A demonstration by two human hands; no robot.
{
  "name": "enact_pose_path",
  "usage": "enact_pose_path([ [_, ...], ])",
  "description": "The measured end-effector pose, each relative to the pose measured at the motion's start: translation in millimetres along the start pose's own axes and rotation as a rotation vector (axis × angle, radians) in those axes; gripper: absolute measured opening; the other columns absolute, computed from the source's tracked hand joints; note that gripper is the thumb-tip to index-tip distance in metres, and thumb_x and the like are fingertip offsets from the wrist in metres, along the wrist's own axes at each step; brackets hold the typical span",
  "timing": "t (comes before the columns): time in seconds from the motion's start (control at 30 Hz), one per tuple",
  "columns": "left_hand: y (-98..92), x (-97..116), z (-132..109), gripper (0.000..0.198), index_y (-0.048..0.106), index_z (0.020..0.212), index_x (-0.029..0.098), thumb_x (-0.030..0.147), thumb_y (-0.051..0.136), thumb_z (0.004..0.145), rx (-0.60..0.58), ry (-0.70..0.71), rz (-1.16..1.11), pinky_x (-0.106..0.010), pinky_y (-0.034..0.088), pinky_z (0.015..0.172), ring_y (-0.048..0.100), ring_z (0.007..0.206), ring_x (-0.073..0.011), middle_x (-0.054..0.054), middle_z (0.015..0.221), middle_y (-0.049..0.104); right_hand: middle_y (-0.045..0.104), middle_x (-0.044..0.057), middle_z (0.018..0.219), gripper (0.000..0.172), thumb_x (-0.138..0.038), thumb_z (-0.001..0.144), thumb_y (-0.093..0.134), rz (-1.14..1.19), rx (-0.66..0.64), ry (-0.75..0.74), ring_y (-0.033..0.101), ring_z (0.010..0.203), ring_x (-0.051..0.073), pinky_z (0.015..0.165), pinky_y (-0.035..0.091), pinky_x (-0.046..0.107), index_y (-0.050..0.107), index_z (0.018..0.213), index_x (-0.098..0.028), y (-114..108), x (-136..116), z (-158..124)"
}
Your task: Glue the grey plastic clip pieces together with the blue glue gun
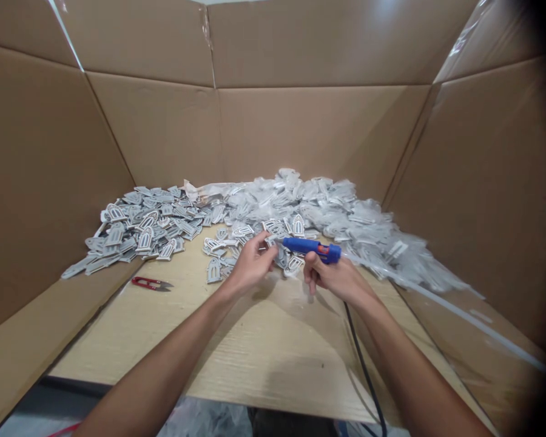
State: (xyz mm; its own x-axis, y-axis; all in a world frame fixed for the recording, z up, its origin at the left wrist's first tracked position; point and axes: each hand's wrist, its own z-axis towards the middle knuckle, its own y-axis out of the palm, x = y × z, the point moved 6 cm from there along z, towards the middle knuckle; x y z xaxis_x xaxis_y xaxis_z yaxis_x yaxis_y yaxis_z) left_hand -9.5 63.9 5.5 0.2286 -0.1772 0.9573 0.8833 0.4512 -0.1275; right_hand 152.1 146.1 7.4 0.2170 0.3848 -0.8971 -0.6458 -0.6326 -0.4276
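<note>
Gripping the blue glue gun [306,246] at a small arched piece [272,241]

You have your right hand [331,278] closed around the glue gun, its handle hidden by your fingers and its nozzle pointing left. Your left hand [253,262] is nearly closed, thumb and fingertips pinching the arched piece right at the nozzle; you cannot tell its exact outline, because fingers and nozzle cover part of it. Both things are in front of you, over the far half of the bench [236,364].

A long translucent stick [437,292] runs from the gun's rear down to the right, and a black cable [361,358] drops past your right wrist to the near edge. Under and around your 2 hands lies a loose cluster of grey-and-white pieces [213,270]. Behind it spreads a heap of plastic-wrapped pieces [309,200]; farther left is a pile of unwrapped pieces [157,221]. Red snips [151,284] lie apart on your left, and cardboard walls [318,130] enclose the far side.
</note>
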Motion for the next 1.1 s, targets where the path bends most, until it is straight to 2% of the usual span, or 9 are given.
enact_pose_path([
  [0.17, -0.7, 3.5, -1.7, 0.017, 0.059, 0.094, 0.018, 0.033, 0.062, 0.088, 0.002, 0.018, -0.002, -0.020, 0.036, 0.047, 0.049, 0.050, -0.0092, 0.005, 0.062, 0.051, 0.063, 0.002, 0.052, 0.071, -0.089, 0.079, 0.048, -0.087, 0.030, 0.005, 0.063, 0.046, 0.015, 0.052, 0.048, 0.026, 0.057, 0.057, -0.022, -2.2, -4.9, -2.6],
  [0.33, -1.2, 5.3, -2.7, 0.017, 0.060, 0.095, 0.018, 0.033, 0.063, 0.088, 0.011, 0.003, 0.005, -0.021, 0.034, 0.046, 0.047, 0.048, -0.0092, 0.005, 0.060, 0.050, 0.061, 0.002, 0.046, 0.072, -0.093, 0.074, 0.048, -0.076, 0.041, 0.015, 0.063, 0.045, 0.017, 0.047, 0.047, 0.026, 0.055, 0.057, -0.024, -1.2, -11.4, -4.7],
  [0.6, -1.7, 4.7, -0.9, 0.018, 0.060, 0.096, 0.017, 0.032, 0.063, 0.087, 0.016, -0.006, 0.013, -0.021, 0.033, 0.045, 0.048, 0.047, -0.0093, 0.006, 0.059, 0.051, 0.063, 0.003, 0.049, 0.068, -0.086, 0.080, 0.050, -0.103, 0.033, -0.003, 0.064, 0.046, 0.017, 0.048, 0.048, 0.026, 0.059, 0.058, -0.022, 0.7, -5.9, -1.1],
  [0.67, -2.5, 4.4, -0.9, 0.019, 0.060, 0.096, 0.016, 0.032, 0.064, 0.086, 0.029, -0.011, 0.013, -0.021, 0.032, 0.044, 0.048, 0.046, -0.0094, 0.006, 0.058, 0.051, 0.065, 0.003, 0.053, 0.064, -0.082, 0.082, 0.053, -0.095, 0.023, -0.040, 0.065, 0.049, 0.018, 0.050, 0.049, 0.026, 0.062, 0.063, -0.022, 2.0, -8.2, -1.5],
  [0.8, -2.9, 4.9, -1.5, 0.013, 0.057, 0.088, 0.017, 0.029, 0.063, 0.084, 0.027, -0.031, -0.014, -0.020, 0.031, 0.043, 0.047, 0.044, -0.0091, 0.006, 0.054, 0.051, 0.070, 0.002, 0.066, 0.044, -0.064, 0.087, 0.063, -0.148, 0.015, -0.187, 0.067, 0.054, 0.018, 0.051, 0.049, 0.026, 0.071, 0.086, -0.021, 6.0, -20.0, -4.9],
  [0.9, -2.9, 3.1, -0.7, 0.011, 0.054, 0.079, 0.019, 0.025, 0.062, 0.082, -0.007, -0.047, -0.030, -0.020, 0.029, 0.042, 0.045, 0.042, -0.0082, 0.006, 0.051, 0.049, 0.069, 0.001, 0.063, 0.033, -0.052, 0.090, 0.063, -0.337, -0.020, -0.299, 0.064, 0.057, 0.018, 0.055, 0.046, 0.026, 0.073, 0.083, -0.021, 12.7, -26.5, -6.6],
  [0.97, -3.9, 0.4, 0.6, 0.012, 0.053, 0.076, 0.019, 0.025, 0.062, 0.080, -0.018, -0.060, -0.029, -0.019, 0.029, 0.042, 0.044, 0.041, -0.0080, 0.006, 0.049, 0.049, 0.072, 0.003, 0.070, 0.031, -0.050, 0.091, 0.064, -0.412, -0.013, -0.348, 0.066, 0.063, 0.020, 0.060, 0.046, 0.027, 0.073, 0.081, -0.022, 15.6, -26.5, -6.0],
  [1.1, -5.3, -3.5, 1.9, 0.016, 0.053, 0.073, 0.019, 0.028, 0.065, 0.080, -0.016, -0.086, -0.062, -0.019, 0.028, 0.042, 0.043, 0.041, -0.0071, 0.006, 0.050, 0.048, 0.076, 0.008, 0.087, 0.028, -0.051, 0.091, 0.065, -0.461, 0.096, -0.426, 0.069, 0.074, 0.023, 0.068, 0.047, 0.030, 0.072, 0.087, -0.024, 15.6, -23.8, -6.1],
])
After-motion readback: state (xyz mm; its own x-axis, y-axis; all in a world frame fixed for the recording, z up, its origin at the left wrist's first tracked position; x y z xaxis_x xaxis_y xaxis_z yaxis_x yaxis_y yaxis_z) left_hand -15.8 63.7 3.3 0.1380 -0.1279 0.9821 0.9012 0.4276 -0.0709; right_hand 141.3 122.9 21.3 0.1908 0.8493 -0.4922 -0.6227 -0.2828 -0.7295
